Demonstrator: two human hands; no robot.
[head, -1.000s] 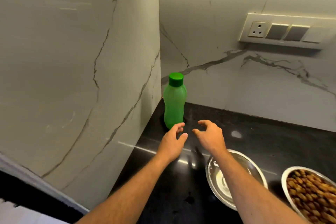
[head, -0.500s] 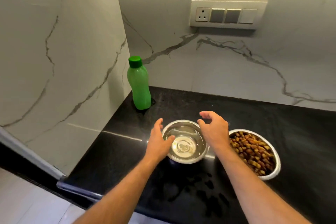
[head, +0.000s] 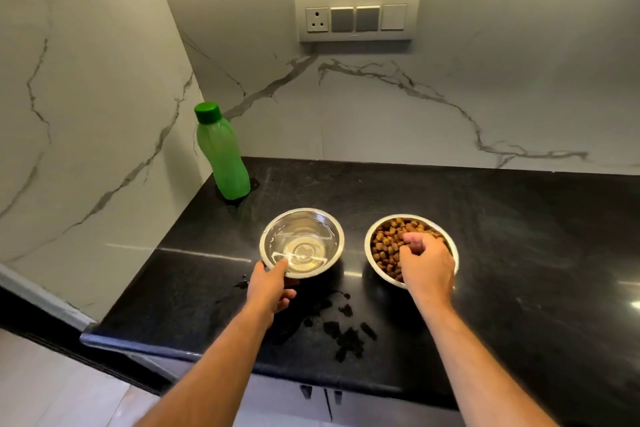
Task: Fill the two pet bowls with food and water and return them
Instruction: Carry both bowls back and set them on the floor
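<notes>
Two steel pet bowls stand side by side on a black counter point(head: 502, 253). The left bowl point(head: 304, 218) holds clear water. The right bowl point(head: 375, 236) is full of brown kibble. My left hand point(head: 272, 286) grips the near rim of the water bowl, thumb over the edge. My right hand point(head: 427, 265) closes on the near right rim of the kibble bowl and covers part of the food. A green bottle point(head: 221, 156) with its green cap on stands upright in the back left corner.
Marble walls close the counter at the left and back. A socket and switch panel point(head: 358, 15) sits on the back wall. Water spots point(head: 343, 333) lie on the counter near its front edge, in front of the bowls. Cabinet doors show below.
Both hands drew back from the bottle to the bowls. The left hand took the water bowl's rim and the right hand moved over to the kibble bowl's rim.
</notes>
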